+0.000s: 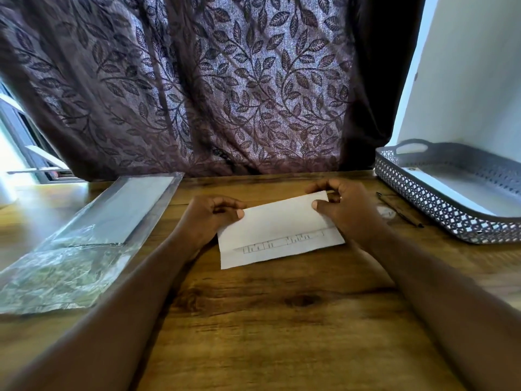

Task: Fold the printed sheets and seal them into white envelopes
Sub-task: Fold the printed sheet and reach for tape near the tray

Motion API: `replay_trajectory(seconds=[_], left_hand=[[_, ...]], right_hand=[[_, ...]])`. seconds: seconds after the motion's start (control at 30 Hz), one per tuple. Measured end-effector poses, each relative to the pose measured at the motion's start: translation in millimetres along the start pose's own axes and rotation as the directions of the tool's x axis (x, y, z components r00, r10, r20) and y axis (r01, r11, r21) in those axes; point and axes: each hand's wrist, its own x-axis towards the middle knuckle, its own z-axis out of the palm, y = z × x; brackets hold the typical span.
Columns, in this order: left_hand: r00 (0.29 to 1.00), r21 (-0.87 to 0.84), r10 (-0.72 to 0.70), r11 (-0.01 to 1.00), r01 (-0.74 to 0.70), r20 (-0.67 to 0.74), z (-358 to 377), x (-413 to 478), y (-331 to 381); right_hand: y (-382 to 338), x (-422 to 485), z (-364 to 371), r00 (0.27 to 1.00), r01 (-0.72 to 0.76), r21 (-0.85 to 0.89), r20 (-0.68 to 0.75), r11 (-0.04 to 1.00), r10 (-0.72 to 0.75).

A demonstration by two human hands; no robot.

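Left hand [208, 218] and right hand [348, 211] each pinch folded sheet [277, 231] on wooden table [282, 320].

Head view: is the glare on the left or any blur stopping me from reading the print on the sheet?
Head view: the window at far left is blown out and the plastic packet glares, but neither reaches the folded sheet, which is evenly lit yet soft, its print unreadable; the left hand and right hand pinching its far corners are dim; the wide lens bows the table.
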Motion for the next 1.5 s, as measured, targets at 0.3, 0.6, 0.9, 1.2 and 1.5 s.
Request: replay_trajectory(seconds=[0.3,0.6,0.9,1.2,1.5], left_hand=[[0.964,0.28,0.267,0.926,-0.254,-0.01,18,-10,12],[0.947,0.313,0.318,0.895,-0.319,0.055,17,-10,12],[0.959,0.282,0.279,0.918,-0.278,0.037,2,-3,9],[0.969,0.28,0.246,0.929,-0.242,0.02,-6,4,-1],[0.912,0.607,0.397,0.7,-0.375,0.105,19,-7,17]], right_hand=[[-14,-1,27,0.963,0.269,-0.491,0.155,0.829,-0.22],[-14,-1,21,0.963,0.266,-0.553,0.193,0.789,-0.19],[6,8,6,0.977,0.206,-0.432,0.136,0.878,-0.163],[13,8,-9,0.993,0.093,-0.301,0.101,0.949,-0.065],[-5,-1,4,0.978,0.21,-0.336,0.073,0.918,-0.197]])
